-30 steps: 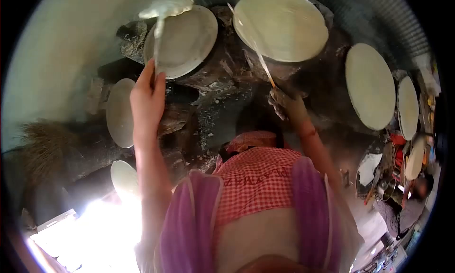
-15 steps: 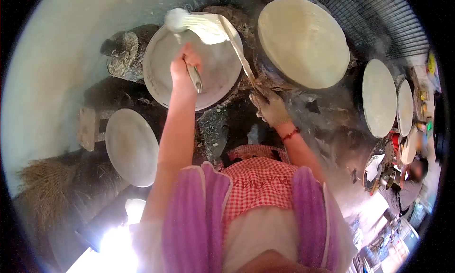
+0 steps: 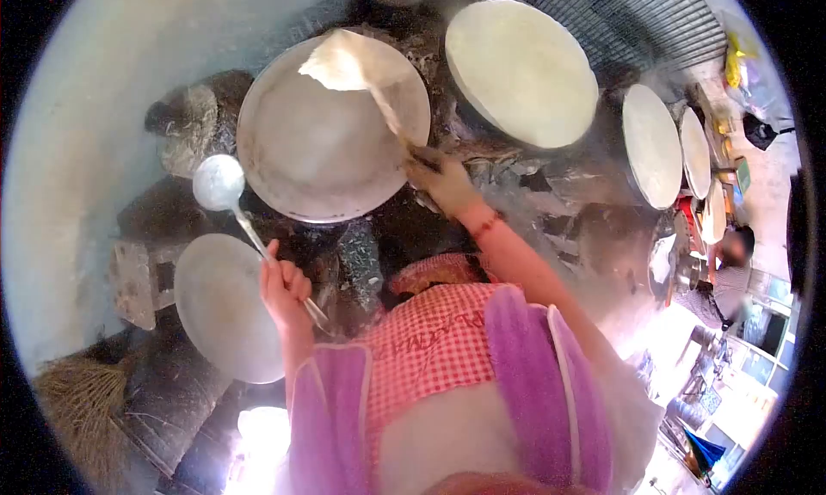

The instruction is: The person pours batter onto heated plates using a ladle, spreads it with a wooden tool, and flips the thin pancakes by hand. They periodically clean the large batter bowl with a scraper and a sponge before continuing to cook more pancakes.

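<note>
My left hand [image 3: 285, 290] is closed around the handle of a long metal ladle [image 3: 220, 184]. The ladle's pale, batter-coated bowl is left of a large round griddle [image 3: 320, 155], overlapping its lower left edge region. In my right hand [image 3: 443, 184], beside the griddle's lower right rim, is a thin-handled spatula [image 3: 337, 63]. Its broad pale head lies over the griddle's upper part and looks coated in white batter. The griddle surface under it is bare and greyish, with a darker rim.
A griddle covered with a pale round sheet [image 3: 523, 75] stands to the right, with further covered griddles [image 3: 652, 147] beyond. Another griddle [image 3: 231, 310] sits at lower left near a straw broom [image 3: 82, 400]. A person [image 3: 723, 280] is at far right. Steam hangs around.
My left hand has drawn back from over the griddle with the ladle, down and to the left. The spatula has moved left and turned flat over the griddle's upper part.
</note>
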Demonstrator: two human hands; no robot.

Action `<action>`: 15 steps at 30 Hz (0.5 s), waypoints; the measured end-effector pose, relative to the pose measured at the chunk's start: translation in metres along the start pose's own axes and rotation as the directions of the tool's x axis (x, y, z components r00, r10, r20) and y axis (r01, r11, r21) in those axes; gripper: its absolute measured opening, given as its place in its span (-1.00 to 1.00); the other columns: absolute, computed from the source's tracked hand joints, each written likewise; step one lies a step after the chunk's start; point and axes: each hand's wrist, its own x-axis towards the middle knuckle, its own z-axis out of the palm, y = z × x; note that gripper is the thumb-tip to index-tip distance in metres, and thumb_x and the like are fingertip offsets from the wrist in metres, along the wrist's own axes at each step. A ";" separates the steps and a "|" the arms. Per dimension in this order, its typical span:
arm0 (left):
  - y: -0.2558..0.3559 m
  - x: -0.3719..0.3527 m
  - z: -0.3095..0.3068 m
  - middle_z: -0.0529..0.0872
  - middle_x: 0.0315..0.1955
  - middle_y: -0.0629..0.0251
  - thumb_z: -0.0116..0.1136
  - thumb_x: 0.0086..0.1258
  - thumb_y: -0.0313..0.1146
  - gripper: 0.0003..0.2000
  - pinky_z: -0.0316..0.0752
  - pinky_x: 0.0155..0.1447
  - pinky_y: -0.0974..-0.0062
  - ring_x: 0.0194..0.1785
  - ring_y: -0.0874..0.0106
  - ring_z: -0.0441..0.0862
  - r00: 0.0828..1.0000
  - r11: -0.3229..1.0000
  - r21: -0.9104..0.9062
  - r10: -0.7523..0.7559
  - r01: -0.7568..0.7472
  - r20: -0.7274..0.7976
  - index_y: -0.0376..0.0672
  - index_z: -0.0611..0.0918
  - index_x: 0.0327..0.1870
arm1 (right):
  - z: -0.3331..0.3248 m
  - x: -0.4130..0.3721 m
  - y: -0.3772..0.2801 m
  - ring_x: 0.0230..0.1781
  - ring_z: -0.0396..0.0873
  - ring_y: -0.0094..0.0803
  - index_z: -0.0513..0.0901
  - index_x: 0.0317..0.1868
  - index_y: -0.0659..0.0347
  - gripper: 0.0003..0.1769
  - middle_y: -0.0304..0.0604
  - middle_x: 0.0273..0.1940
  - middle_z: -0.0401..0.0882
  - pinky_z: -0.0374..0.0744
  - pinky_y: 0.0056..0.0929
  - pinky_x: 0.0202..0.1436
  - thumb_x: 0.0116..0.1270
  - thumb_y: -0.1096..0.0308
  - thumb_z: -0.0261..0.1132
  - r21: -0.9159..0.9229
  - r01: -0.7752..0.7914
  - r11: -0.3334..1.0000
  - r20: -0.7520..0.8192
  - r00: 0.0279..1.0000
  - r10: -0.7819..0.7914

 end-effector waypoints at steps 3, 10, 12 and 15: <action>0.008 -0.020 -0.027 0.20 -0.63 0.52 -0.21 0.57 -0.35 -0.68 -0.02 -0.66 0.66 -0.71 0.69 0.04 0.988 0.993 0.046 0.117 -0.112 -0.101 -0.21 0.40 0.24 | -0.003 0.021 -0.034 -0.07 0.59 -0.47 0.53 0.22 0.28 -0.48 -0.06 -0.07 0.68 0.53 -0.53 -0.01 0.27 0.28 0.34 -0.168 0.188 0.968 0.114 0.979 -0.170; 0.028 -0.060 -0.069 0.30 -0.60 0.48 -0.19 0.54 -0.39 -0.65 0.02 -0.67 0.70 -0.70 0.71 0.11 0.922 0.914 0.192 0.377 -0.356 -0.087 -0.23 0.37 0.30 | -0.004 0.019 -0.029 0.00 0.62 -0.26 0.53 0.15 0.39 -0.45 0.06 -0.07 0.67 0.57 -0.36 0.02 0.27 0.15 0.31 0.240 0.051 0.970 0.026 0.998 -0.059; 0.018 -0.061 -0.069 0.30 -0.59 0.50 -0.18 0.52 -0.40 -0.64 0.02 -0.66 0.70 -0.68 0.71 0.12 0.955 0.961 0.171 0.244 -0.215 -0.169 -0.22 0.38 0.29 | 0.019 0.018 -0.055 -0.01 0.62 -0.23 0.54 0.16 0.32 -0.46 0.01 -0.10 0.69 0.54 -0.31 0.04 0.27 0.16 0.31 -0.183 0.117 0.976 0.083 0.991 -0.103; 0.011 -0.080 -0.068 0.30 -0.59 0.52 -0.15 0.51 -0.42 -0.64 0.00 -0.66 0.70 -0.68 0.72 0.11 0.902 0.945 0.134 0.324 -0.298 -0.284 -0.23 0.38 0.29 | -0.007 0.022 -0.079 -0.15 0.66 -0.41 0.57 0.16 0.27 -0.51 -0.10 -0.07 0.70 0.59 -0.47 -0.09 0.26 0.20 0.32 0.002 -0.040 0.999 0.208 0.977 0.039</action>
